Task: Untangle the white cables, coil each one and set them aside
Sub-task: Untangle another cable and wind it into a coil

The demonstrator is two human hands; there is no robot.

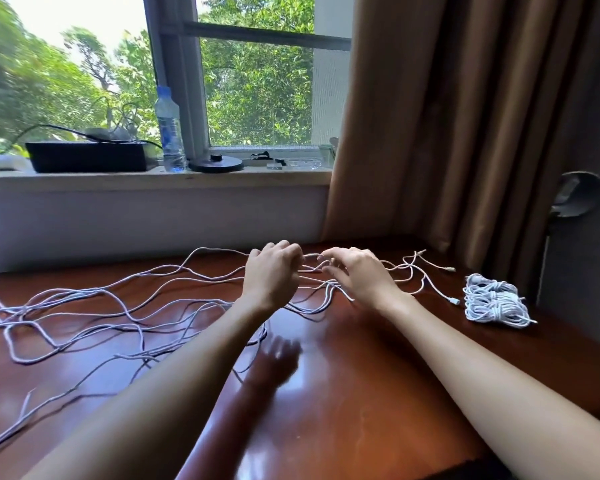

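pinching one strand of the white cables [118,299] between left hand [271,271] and right hand [359,275], fingers curled, near the far edge of the surface [343,393]; sprawled loose toward the left edge, with a coiled bundle [496,301] by the right edge.

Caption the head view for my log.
Left hand and right hand pinch a white cable over the tangle; coiled cables lie aside.

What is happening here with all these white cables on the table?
A person is untangling white cables on a wooden table. The left hand and the right hand pinch one cable between them near the far edge. Loose lengths sprawl to the left, and a coiled bundle lies aside on the right.
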